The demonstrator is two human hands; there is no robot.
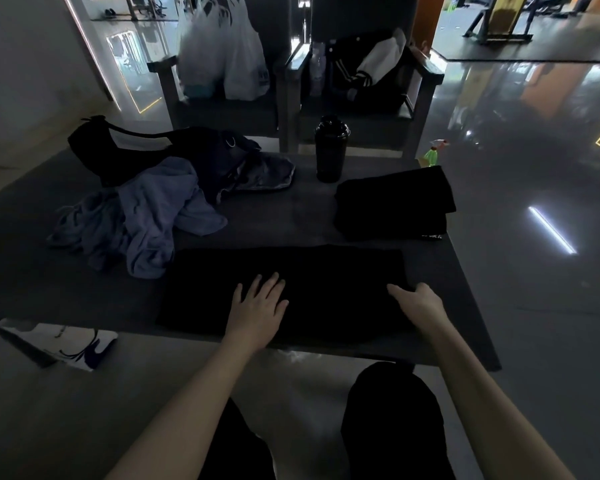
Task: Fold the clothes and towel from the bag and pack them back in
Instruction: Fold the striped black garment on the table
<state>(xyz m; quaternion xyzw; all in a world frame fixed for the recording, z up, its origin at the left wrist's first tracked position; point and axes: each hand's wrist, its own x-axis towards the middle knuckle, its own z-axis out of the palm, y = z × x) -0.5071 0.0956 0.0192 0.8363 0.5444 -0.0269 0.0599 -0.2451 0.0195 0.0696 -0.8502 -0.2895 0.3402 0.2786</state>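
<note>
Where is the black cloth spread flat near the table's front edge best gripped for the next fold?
Probably its right short edge, coming from the right: the black cloth lies flat as a wide rectangle, so that end lifts freely. The right hand curls there; the left hand presses the middle flat.

so the black garment (291, 275) lies flat at the near edge of the table (274, 216), folded black stack (392, 202) by the right edge, crumpled blue clothes (146, 220) and black bag (118, 154) far left.
</note>
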